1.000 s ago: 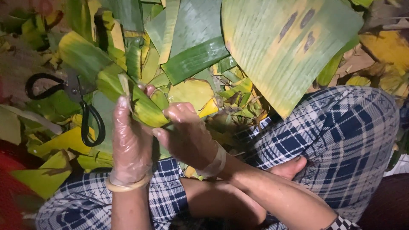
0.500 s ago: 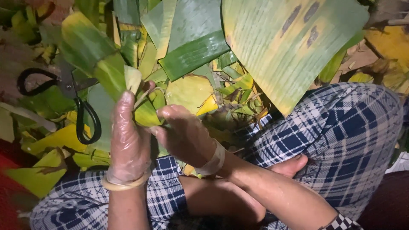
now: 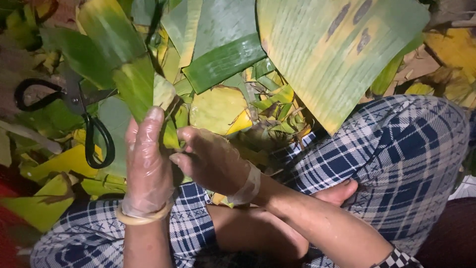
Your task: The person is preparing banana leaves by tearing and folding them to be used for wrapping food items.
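Black-handled scissors lie at nine o'clock on a litter of green and yellow banana-leaf scraps, blades open a little and hidden under a leaf, well apart from both hands. Just to their right, at about eight o'clock, the left hand in a thin clear plastic glove, cuffed by a tan rubber band at the wrist, stands with fingers straight and pressed flat against the back of a folded green banana-leaf strip with a yellow edge, which rises toward eleven o'clock from between the hands. Next to it, near the centre, the right hand, gloved the same way, curls its fingers and thumb around the lower end of that same strip, pinching it against the left palm, so both hands are grasping the leaf. Beyond the knuckles, at twelve o'clock, sits a heap of cut leaf pieces, among them a dark green ribbed piece and a round yellow piece. At one o'clock a broad pale-green leaf with brown spots overhangs the blue-and-white checked cloth covering the person's knee at three o'clock.
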